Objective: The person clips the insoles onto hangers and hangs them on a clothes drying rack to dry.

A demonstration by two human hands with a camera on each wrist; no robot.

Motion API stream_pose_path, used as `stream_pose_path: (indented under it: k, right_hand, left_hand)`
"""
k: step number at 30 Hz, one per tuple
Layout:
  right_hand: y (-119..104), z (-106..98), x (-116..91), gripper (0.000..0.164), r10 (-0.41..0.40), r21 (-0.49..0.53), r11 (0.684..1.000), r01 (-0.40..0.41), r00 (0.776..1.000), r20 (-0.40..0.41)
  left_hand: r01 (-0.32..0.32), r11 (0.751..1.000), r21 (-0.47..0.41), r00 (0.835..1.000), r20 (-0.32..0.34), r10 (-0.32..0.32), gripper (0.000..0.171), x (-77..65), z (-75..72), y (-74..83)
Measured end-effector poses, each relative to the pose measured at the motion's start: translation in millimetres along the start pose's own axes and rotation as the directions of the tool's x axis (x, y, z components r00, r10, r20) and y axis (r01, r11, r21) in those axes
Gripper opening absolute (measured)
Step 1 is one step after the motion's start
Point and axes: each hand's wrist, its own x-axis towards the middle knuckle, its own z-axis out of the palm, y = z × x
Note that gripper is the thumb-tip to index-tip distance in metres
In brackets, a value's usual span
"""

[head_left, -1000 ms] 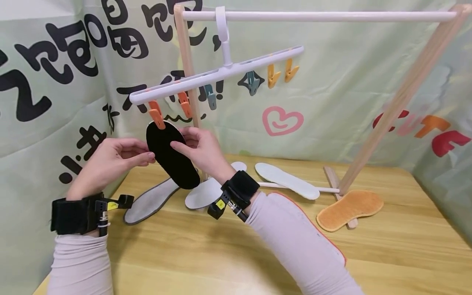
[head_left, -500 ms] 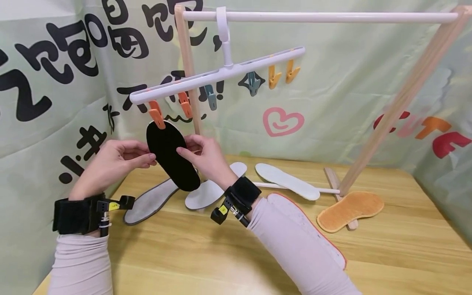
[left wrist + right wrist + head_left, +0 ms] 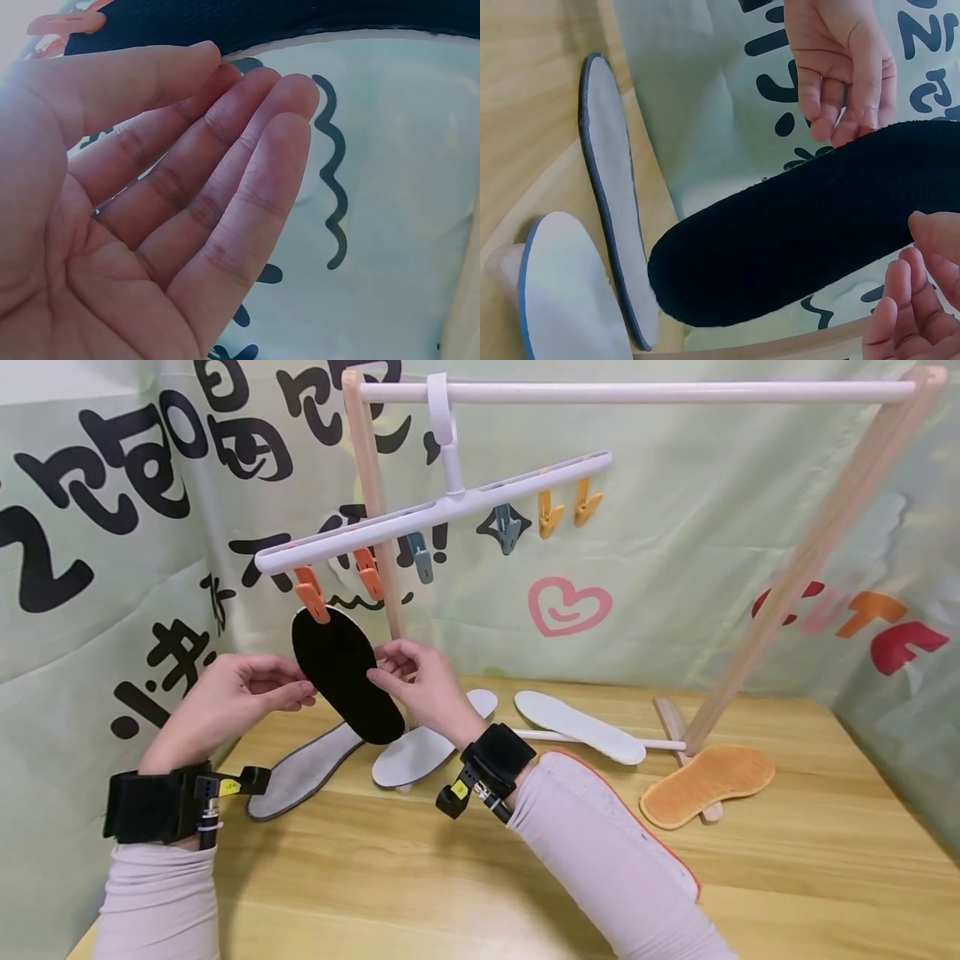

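A black insole (image 3: 347,677) hangs slanted in the head view, its upper end in an orange clip (image 3: 311,595) at the left end of a white hanger (image 3: 442,510). My left hand (image 3: 243,693) pinches its left edge between thumb and fingertips. On the opposite edge my right hand (image 3: 427,685) holds it, thumb on the black face and fingers partly behind. In the left wrist view, the left thumb (image 3: 150,79) meets the insole's pale edge. The right wrist view shows the insole's black face (image 3: 795,232) between both hands.
The hanger hooks over a white rail (image 3: 637,393) on a wooden frame. More orange, blue-grey and yellow clips (image 3: 550,514) hang along it. On the table (image 3: 420,893) lie a grey insole (image 3: 303,772), white insoles (image 3: 581,725), a red-edged insole (image 3: 600,793) and an orange insole (image 3: 708,785).
My right hand has slid a little down the insole's right edge. The left hand keeps its place at the left edge, and the clip still holds the top. The head view has shifted slightly.
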Motion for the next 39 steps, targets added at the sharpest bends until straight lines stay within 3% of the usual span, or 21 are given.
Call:
stream_pose_path:
  k: [5, 13, 26, 30, 39]
  right_hand:
    - [2.6, -2.2, -1.3, 0.017, 0.003, -0.030, 1.000, -0.003, 1.000, 0.001]
    - [8.6, -2.7, -5.6, 0.015, 0.025, -0.034, 0.999, -0.024, 0.999, 0.023]
    - [15.8, 2.2, -17.7, 0.017, 0.068, -0.095, 0.994, -0.055, 0.988, 0.136]
    - [18.2, 5.2, -19.7, 0.016, 0.074, -0.106, 0.993, -0.055, 0.979, 0.188]
    - [20.7, 17.2, -22.6, 0.017, 0.060, -0.180, 0.984, 0.004, 0.935, 0.348]
  left_hand:
    - [-0.007, 0.999, -0.037, 1.000, 0.025, 0.008, 0.026, -1.0, 4.2, -4.2]
    - [-0.018, 1.000, -0.017, 0.998, 0.054, 0.019, 0.022, -0.3, 10.4, -10.7]
    - [-0.008, 1.000, -0.024, 0.997, 0.082, 0.009, 0.017, 0.6, 15.0, -27.6]
    - [0.006, 1.000, -0.004, 0.995, 0.099, -0.006, 0.019, 3.6, 16.6, -33.8]
    - [0.012, 0.999, 0.032, 0.994, 0.108, -0.015, 0.021, 6.6, 18.8, -36.0]
